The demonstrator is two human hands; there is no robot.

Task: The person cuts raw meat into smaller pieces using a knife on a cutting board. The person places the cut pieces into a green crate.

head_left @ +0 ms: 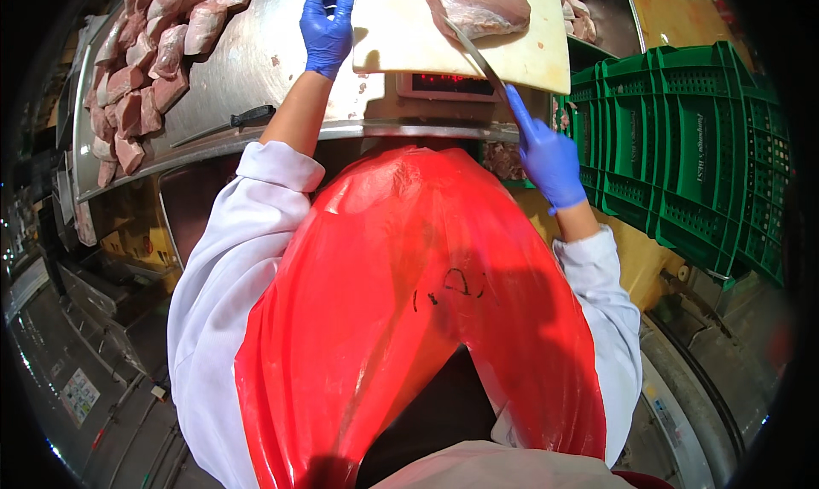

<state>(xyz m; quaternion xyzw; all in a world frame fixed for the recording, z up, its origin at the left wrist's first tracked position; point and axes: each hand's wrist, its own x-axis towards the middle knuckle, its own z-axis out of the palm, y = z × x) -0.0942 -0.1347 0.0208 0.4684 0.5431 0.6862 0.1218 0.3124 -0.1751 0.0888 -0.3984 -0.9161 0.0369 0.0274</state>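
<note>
Raw meat block, large and pale pink, is being supported on a white cutting board, close to the top of the view. Its lower left side is being met by the tip of a long knife, the blade slanting down to the right. The handle is being gripped by the blue-gloved right hand, its fingers wrapped firmly round and its forefinger being extended along the tool. Just beside the board's left edge, the blue-gloved left hand is being held with its fingers loosely curled into a ring; whether the tips are being pressed together cannot be told. Beneath the board's near edge, a display is being lit in red. Farther left, a heap of cut meat pieces is being carried by the metal counter, where a black-handled knife is lying between the heap and the left forearm. Green crates are being stacked at right, while a red apron is being worn over white sleeves.
</note>
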